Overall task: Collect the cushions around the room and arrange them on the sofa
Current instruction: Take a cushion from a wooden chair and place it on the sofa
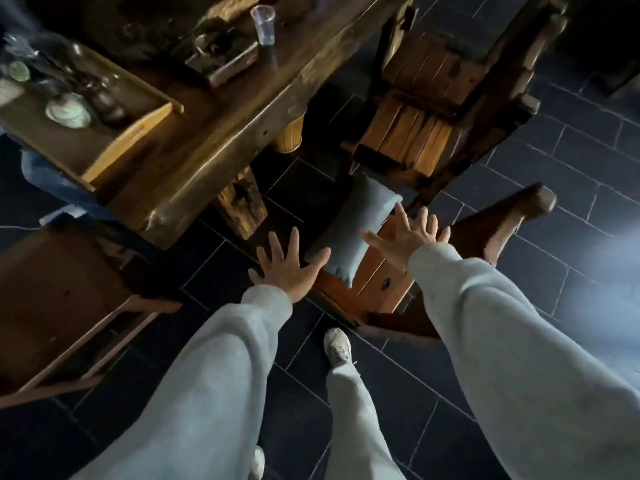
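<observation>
A small grey-blue cushion (pixel 356 225) lies on the seat of a wooden chair (pixel 377 282) in the middle of the view. My left hand (pixel 287 266) hovers at the cushion's near left corner, fingers spread, holding nothing. Over the cushion's right side my right hand (pixel 408 233) is stretched out, fingers apart and empty. Both arms wear grey sleeves. No sofa is in view.
A heavy wooden table (pixel 207 143) stands at the upper left with a tea tray (pixel 114 150), cups and a clear plastic cup (pixel 265 24). A second wooden chair (pixel 436 98) stands behind the first, another (pixel 62 306) at the left. The floor is dark tile (pixel 571 202).
</observation>
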Demonstrator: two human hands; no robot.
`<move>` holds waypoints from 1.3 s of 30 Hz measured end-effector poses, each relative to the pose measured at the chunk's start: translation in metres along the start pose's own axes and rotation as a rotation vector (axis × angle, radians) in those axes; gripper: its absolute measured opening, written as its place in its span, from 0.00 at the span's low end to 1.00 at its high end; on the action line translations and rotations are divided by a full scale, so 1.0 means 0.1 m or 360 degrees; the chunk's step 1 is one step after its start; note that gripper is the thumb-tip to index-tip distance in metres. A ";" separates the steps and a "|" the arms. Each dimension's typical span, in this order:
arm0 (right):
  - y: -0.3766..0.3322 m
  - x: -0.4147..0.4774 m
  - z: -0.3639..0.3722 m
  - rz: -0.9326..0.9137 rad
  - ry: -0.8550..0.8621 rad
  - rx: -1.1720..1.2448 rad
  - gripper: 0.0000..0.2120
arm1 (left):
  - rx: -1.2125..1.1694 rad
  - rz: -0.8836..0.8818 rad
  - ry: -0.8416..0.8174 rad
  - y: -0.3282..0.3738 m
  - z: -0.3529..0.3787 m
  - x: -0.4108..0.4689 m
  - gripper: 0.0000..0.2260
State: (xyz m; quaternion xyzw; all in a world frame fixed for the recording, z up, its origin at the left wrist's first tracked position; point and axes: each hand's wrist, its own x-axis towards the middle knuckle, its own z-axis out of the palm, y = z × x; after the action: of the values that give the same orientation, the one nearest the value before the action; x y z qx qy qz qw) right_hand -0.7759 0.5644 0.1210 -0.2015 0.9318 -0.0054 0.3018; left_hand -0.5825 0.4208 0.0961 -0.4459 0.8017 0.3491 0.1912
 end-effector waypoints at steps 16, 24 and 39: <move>0.39 4.00 0.90 -0.0075 -0.0133 0.0117 0.54 | -0.1197 -0.0728 -0.0171 0.30 2.02 2.54 0.38; 0.27 4.28 0.82 -0.0032 -0.0243 0.0559 0.59 | -0.1679 -0.0751 0.0455 0.16 1.95 2.53 0.45; -1.61 1.76 0.29 0.0178 -0.0672 0.1829 0.72 | -0.2465 -0.1028 0.1433 -1.21 -0.57 0.79 0.31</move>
State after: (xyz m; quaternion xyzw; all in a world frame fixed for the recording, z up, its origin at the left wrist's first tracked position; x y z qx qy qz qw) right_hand -0.8293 0.3528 0.0203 0.0460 0.7091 -0.4510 0.5400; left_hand -0.5211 0.2896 0.0395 -0.7412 0.1841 0.5092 -0.3968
